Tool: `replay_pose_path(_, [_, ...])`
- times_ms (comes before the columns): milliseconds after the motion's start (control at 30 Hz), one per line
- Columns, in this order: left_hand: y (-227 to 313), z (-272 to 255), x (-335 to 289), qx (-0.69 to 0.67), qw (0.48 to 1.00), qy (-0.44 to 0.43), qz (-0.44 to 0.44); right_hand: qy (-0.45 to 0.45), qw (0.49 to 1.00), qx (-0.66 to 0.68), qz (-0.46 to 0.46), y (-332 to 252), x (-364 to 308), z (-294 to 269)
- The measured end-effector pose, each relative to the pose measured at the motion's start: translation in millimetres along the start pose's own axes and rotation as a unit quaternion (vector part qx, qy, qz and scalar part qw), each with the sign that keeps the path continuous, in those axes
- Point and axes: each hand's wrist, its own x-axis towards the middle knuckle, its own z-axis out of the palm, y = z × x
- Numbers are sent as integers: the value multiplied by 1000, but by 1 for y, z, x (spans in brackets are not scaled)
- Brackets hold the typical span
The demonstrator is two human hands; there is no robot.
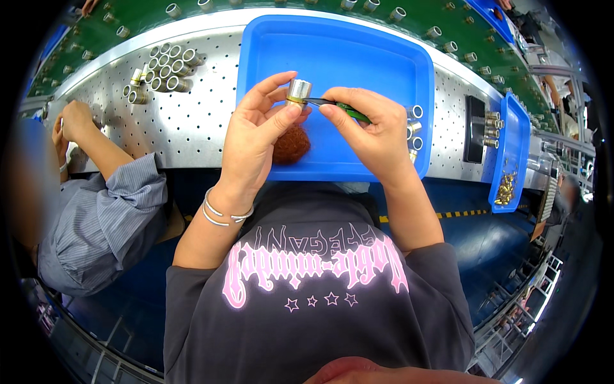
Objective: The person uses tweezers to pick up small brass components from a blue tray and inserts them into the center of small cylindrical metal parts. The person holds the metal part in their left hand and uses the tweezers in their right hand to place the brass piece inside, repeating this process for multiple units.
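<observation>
My left hand (pixel 259 121) grips a short silver metal cylinder (pixel 299 89) with a yellowish band round its lower end. In my right hand (pixel 374 121) is a pair of tweezers (pixel 346 109), with dark tips and green on the grip. The tips touch or nearly touch the cylinder at its yellowish band; I cannot tell which. Both hands are over a large blue tray (pixel 336 29). Below my left fingers is a fuzzy reddish-brown ball (pixel 291 144), partly covered by that hand.
Several metal cylinders (pixel 414 128) line the tray's right side; more cylinders (pixel 167 67) cluster on the perforated metal table (pixel 208 125). At right are a black flat device (pixel 474 128) and a smaller blue tray (pixel 511 153) with brass-coloured parts. A co-worker's arm (pixel 102 144) is at left, a green conveyor (pixel 288 5) behind.
</observation>
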Motion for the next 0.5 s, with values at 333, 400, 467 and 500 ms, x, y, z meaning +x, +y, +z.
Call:
replay_pose_path(333, [0, -1, 0, 16, 1000, -10, -9, 4, 1000, -1, 1, -2, 0, -2])
replay_pose_path(400, [1, -1, 0, 16, 1000, -9, -12, 11, 1000, 4, 1, -2, 0, -1])
replay_pose_path(467, [2, -1, 0, 18, 1000, -7, -15, 9, 1000, -6, -6, -2, 1, -1])
replay_pose_path(500, [2, -1, 0, 18, 1000, -6, -16, 8, 1000, -10, -10, -2, 1, -1])
